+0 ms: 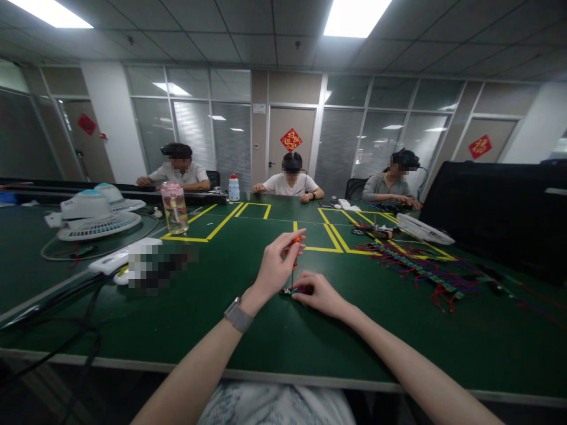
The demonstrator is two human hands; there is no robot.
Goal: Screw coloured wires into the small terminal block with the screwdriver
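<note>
I am watching the left hand (283,257) gripping an orange-handled metal screwdriver (295,263), nearly upright above the small wired circuit board (287,291), which the nearer right hand (319,295) is pinching.

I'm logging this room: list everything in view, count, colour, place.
Screwdriver: 1, orange handle, centre
Small part: 1, partly green, beneath screwdriver
Wired boards: several, green, right
Bulky object: 1, black, right
Fans: 2, white, left
Bottles: 2, pink and red lids, left
Power strip: 1, white, left
Table: 1, green, foreground
Tape: several strips, yellow, on table
People: 3, white or grey tops, opposite
Door signs: 3, red, background
Ceiling lights: 2, white, overhead
Watch: 1, grey, left wrist
Left hand: 1, on screwdriver
Right hand: 1, on part
</note>
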